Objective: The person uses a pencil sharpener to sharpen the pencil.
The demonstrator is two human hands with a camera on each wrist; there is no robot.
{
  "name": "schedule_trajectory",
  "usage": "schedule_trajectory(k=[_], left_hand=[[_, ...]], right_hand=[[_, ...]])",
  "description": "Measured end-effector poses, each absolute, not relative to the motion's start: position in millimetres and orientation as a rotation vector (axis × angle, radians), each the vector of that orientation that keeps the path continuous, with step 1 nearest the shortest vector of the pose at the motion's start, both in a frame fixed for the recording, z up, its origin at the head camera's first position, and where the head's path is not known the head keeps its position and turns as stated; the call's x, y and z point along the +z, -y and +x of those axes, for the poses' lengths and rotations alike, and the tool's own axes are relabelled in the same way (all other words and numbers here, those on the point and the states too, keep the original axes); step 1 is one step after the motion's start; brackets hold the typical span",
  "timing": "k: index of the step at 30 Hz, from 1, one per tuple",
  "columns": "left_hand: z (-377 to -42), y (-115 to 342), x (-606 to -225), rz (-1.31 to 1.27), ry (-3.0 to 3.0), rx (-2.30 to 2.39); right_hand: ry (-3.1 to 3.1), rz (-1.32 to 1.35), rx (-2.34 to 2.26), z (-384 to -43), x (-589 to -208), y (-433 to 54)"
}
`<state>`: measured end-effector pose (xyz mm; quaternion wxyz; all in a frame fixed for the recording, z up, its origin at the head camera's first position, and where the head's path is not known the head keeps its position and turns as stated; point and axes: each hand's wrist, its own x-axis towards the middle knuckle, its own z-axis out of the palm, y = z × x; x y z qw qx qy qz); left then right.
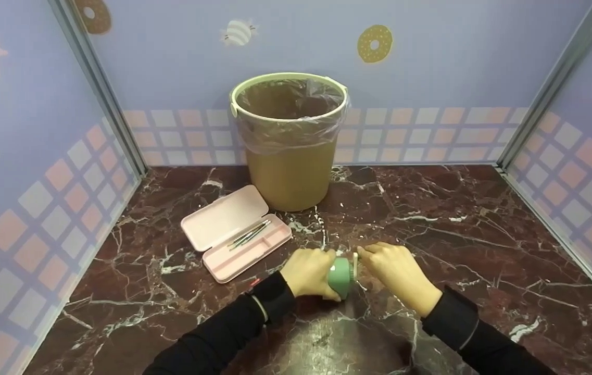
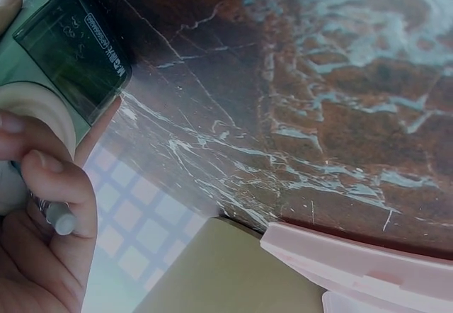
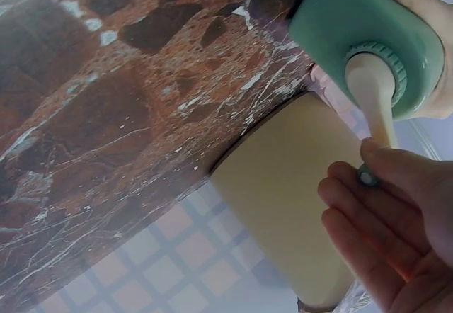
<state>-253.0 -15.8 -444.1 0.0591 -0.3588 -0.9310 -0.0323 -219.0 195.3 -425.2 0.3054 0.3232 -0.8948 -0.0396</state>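
A green pencil sharpener (image 1: 340, 278) with a hand crank stands on the table in front of me. My left hand (image 1: 309, 273) grips its body from the left. In the left wrist view the sharpener's dark see-through drawer (image 2: 74, 54) shows, and a pencil (image 2: 60, 217) with a pale end pokes out past the curled fingers; its tip is hidden. My right hand (image 1: 392, 268) is at the other side, with thumb and fingers pinching the end of the cream crank (image 3: 375, 100). The remaining right fingers are loosely bent.
An opened pink pencil case (image 1: 246, 255) lies left of the hands, with several pencils (image 1: 249, 234) in it. Behind it a tan bin (image 1: 290, 172) with a clear plastic liner stands near the back wall (image 1: 431, 67). Side walls enclose the dark marbled table (image 1: 145, 307).
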Motion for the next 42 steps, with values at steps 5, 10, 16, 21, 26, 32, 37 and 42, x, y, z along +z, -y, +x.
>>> schedule_trajectory(k=[5,10,16,21,26,32,37,42], left_hand=[[-254,17,-444,-1.08,2.816,-0.098],[-253,17,-444,-1.084,2.813,-0.105],[-254,18,-443,-1.079,2.813,-0.109],[-254,19,-444,-1.077,2.801,-0.107],[-253,17,-444,-1.078,2.783,-0.095],[-253,17,-445,-1.084,2.797,-0.104],[-253,17,-445,-1.087,2.797,-0.127],[-252,16,-445,-1.079,2.804,-0.133]], right_hand=[[2.383,0.818,-0.138,-220,-423,-190],[2.4,0.811,-0.169,-225,-425,-188],[2.417,0.828,-0.106,-230,-426,-189],[2.448,0.875,-0.073,-235,-427,-190],[2.477,0.882,-0.036,-240,-437,-193],[2.506,0.909,0.007,-245,-450,-195],[2.521,0.923,0.057,-245,-457,-199],[2.533,0.937,0.088,-243,-461,-202]])
